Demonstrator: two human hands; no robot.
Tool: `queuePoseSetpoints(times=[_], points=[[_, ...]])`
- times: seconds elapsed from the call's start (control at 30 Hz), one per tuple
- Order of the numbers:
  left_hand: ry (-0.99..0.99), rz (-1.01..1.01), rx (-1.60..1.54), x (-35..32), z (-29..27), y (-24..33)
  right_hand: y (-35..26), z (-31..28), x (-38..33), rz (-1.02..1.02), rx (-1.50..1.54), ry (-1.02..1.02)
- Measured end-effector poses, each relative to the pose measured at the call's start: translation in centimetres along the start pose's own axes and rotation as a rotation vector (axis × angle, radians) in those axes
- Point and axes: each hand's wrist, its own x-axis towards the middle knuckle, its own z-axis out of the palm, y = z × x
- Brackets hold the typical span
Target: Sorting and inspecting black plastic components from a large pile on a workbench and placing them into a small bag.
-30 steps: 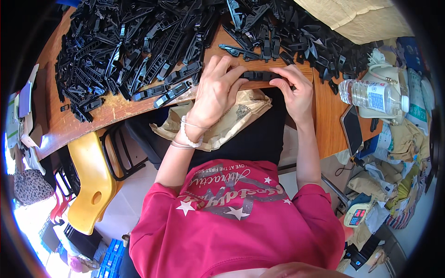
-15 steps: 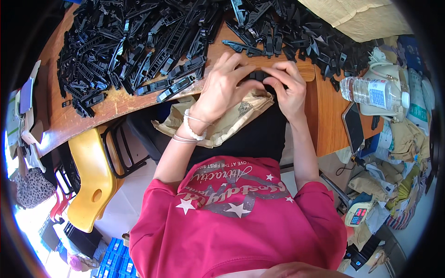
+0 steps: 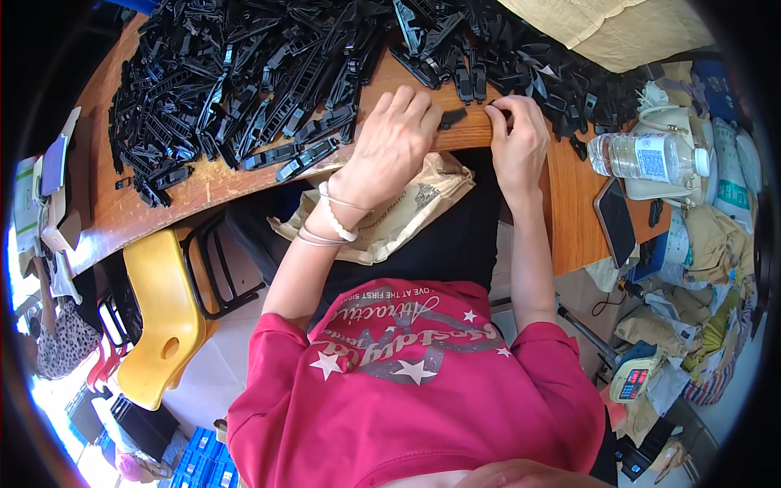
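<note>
My left hand point(image 3: 394, 142), back upward with fingers bent, is above the table's near edge. A small black plastic part point(image 3: 452, 119) sticks out to the right from its fingertips, which are closed on it; the fingers partly hide the grip. Farther right, apart from that part, my right hand point(image 3: 519, 145) has its fingers curled in toward the thumb at the table edge. Whatever those fingers hold, if anything, is hidden. Beyond both hands lies a large heap of black plastic parts point(image 3: 244, 73), some long and ladder-like. A tan paper bag point(image 3: 390, 224) rests on my lap below the hands.
The wooden table point(image 3: 220, 179) curves across in front of me. To the right are a clear plastic bottle point(image 3: 643, 157) on its side, a phone point(image 3: 615, 221) and a white handbag point(image 3: 679, 134). A brown paper sack point(image 3: 610, 28) is at the far right; a yellow chair point(image 3: 163, 317) stands left.
My hands have come apart. The right has moved off to the right and away from the black part, which stays at the left fingertips. The left hand has shifted slightly right.
</note>
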Motion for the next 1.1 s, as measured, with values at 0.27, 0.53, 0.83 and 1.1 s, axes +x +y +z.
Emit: queuePoseSetpoints(times=[0.27,0.53,0.83,1.1], points=[[0.165,0.019,-0.126,0.5,1.0,-0.7,-0.6,-0.9,-1.0,0.269,0.405,-0.046],[0.181,-0.03,-0.141,-0.6,1.1,-0.2,-1.8,-0.3,1.4,0.201,0.429,-0.092],[0.202,0.031,-0.215,-1.6,1.3,-0.7,-1.2,0.2,3.4,-0.016,0.33,-0.42],[0.234,0.044,-0.205,-1.6,1.3,-0.7,-1.2,0.3,3.2,0.099,0.541,-0.337]])
